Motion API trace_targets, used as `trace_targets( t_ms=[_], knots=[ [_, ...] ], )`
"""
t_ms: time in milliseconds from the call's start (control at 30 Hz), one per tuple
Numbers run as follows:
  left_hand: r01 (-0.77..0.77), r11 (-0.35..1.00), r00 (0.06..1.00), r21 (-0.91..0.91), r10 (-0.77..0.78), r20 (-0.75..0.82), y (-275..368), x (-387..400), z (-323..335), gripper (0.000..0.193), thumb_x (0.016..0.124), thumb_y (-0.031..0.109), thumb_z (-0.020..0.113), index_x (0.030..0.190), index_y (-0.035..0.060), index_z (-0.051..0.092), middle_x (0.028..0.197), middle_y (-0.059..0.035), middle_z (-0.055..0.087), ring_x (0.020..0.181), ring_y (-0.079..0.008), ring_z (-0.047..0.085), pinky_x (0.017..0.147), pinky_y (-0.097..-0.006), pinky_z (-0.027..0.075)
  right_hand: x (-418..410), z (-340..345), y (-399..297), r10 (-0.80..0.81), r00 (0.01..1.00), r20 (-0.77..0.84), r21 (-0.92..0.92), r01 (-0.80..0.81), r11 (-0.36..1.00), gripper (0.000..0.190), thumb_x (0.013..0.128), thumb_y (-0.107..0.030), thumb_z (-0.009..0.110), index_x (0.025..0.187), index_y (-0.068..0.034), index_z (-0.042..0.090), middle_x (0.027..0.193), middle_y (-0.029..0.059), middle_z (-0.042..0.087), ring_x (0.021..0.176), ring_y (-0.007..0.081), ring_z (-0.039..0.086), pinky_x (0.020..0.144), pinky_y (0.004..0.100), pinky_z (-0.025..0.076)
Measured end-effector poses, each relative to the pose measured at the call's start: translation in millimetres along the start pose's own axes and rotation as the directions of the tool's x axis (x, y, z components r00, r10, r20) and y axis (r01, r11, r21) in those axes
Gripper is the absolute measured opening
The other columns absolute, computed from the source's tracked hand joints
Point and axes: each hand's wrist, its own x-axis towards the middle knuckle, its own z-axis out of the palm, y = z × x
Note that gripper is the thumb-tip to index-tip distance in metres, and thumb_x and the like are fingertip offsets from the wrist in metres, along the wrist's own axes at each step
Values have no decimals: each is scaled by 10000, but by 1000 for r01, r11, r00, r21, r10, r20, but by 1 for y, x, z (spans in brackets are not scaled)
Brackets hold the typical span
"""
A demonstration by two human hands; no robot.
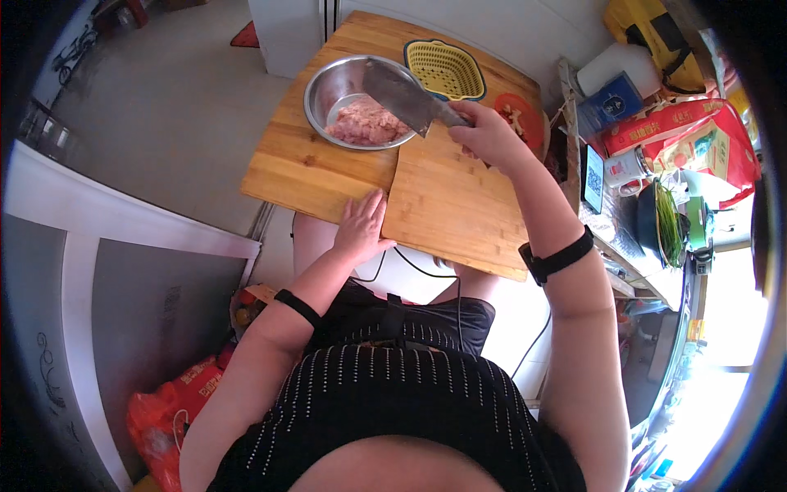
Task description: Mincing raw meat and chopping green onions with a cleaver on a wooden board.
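My right hand (486,132) grips the handle of a cleaver (399,95). Its broad, dark blade slants over the right part of a stainless steel bowl (320,98). Pink minced meat (367,121) lies in the bowl, partly covered from view by the blade. My left hand (363,227) rests flat at the front of the wooden table (295,166), fingertips beside the left edge of a wooden cutting board (458,203); nothing is in it. The board's upper face shows no meat.
Behind the bowl stands a yellow strainer basket (446,71) with a blue rim. At the table's right is an orange-red plate (522,120) with small pale pieces on it. A crowded shelf to the right holds a phone (593,178), a mug (624,169) and green stalks (668,224).
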Motion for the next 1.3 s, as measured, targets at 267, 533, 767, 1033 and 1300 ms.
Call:
trace_targets(
  t_ms=[267,533,767,1033,1300],
  knots=[
    [-1,1000,1000,-4,0,-13,-3,0,3,926,755,493,703,1417,-14,300,1510,-137,243,1415,-248,210,1136,-512,191,13,9,50,-35,994,106,684,-47,728,298,924,-176,535,1170,-8,525,768,33,581,595,98,534,498,235,446],
    [-30,1000,999,6,30,-36,-1,0,7,920,743,477,717,1405,-20,316,1498,-145,258,1408,-253,227,1127,-521,210,1,17,61,-49,999,-14,808,40,588,283,942,-214,541,1153,-27,515,790,43,587,611,107,547,531,238,454],
    [-21,1000,998,10,22,-60,-2,1,7,917,728,454,734,1401,-7,315,1493,-145,276,1392,-260,269,1103,-538,243,-66,25,125,81,973,-218,670,89,737,319,886,-193,614,1125,1,532,781,58,593,618,122,566,551,252,460],
    [24,999,1000,24,-24,10,0,8,4,940,712,445,752,1408,-3,307,1503,-134,260,1392,-264,265,1130,-516,204,-109,48,233,490,780,-390,523,-250,815,497,854,-222,643,1297,-42,510,648,49,566,498,110,525,442,265,426],
    [19,999,1000,29,-20,10,1,7,4,953,712,423,758,1419,-7,285,1510,-143,244,1367,-329,286,1132,-519,194,-124,34,291,546,676,-496,551,-241,799,526,863,-210,634,1354,-100,480,683,43,572,522,97,508,444,266,438]
  ],
)
